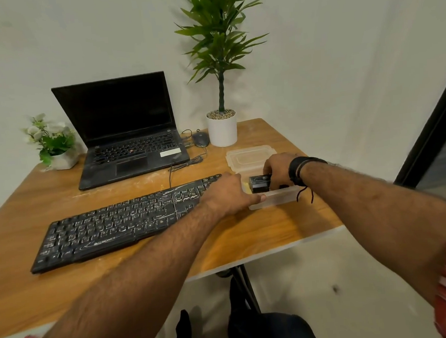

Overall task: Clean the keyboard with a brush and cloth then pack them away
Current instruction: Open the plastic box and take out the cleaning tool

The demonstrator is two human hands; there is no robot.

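Note:
A dusty black keyboard [120, 223] lies across the wooden table [40, 287]. To its right stands a clear plastic container [276, 198]. My right hand [278, 169] grips a black brush [258, 184] over the container's opening. My left hand [230, 194] rests against the container's left side, thumb along its front wall, covering the keyboard's right end. A bit of yellow cloth [247, 187] shows inside the container, mostly hidden by my hands.
The container's clear lid [250, 157] lies just behind it. An open black laptop [127, 133] stands at the back, with a mouse [201, 139] and its cable. A tall plant in a white pot [222, 130] and a small plant [54, 146] sit against the wall.

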